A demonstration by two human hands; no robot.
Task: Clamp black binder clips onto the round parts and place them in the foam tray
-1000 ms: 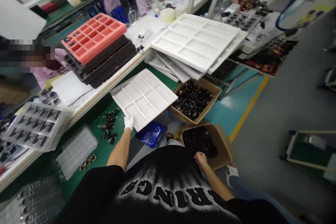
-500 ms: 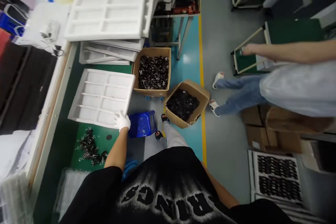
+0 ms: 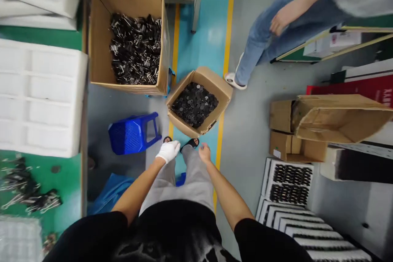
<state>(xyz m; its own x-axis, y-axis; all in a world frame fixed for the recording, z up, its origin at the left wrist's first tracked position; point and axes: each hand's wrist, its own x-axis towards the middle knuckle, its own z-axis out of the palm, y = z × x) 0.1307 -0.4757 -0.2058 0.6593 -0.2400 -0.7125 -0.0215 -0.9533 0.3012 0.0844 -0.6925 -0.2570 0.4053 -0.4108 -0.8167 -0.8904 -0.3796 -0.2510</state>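
My left hand [image 3: 168, 151], in a white glove, hangs over my legs just short of the nearer cardboard box [image 3: 223, 90]. Its fingers are loosely bent, with nothing visible in them. My bare right hand [image 3: 205, 152] is level with it on the right, fingers slightly curled and apart, also holding nothing I can see. Neither hand touches the box. Inside lie many dark round discs [image 3: 195, 104]. Behind it to the left, a larger cardboard box [image 3: 100, 49] holds a heap of black binder clips [image 3: 136, 49].
A blue plastic stool [image 3: 132, 133] stands left of my feet. On the green bench [image 3: 67, 180] are a white compartment tray [image 3: 49, 98] and loose binder clips [image 3: 27, 188]. A co-worker's leg [image 3: 254, 41] is at the upper right. Filled trays [image 3: 290, 182] are stacked lower right.
My left hand has let go of the white tray's corner and moved right, in front of me. My right hand has come into view. My view has shifted downward, and the co-worker's arm has lowered.
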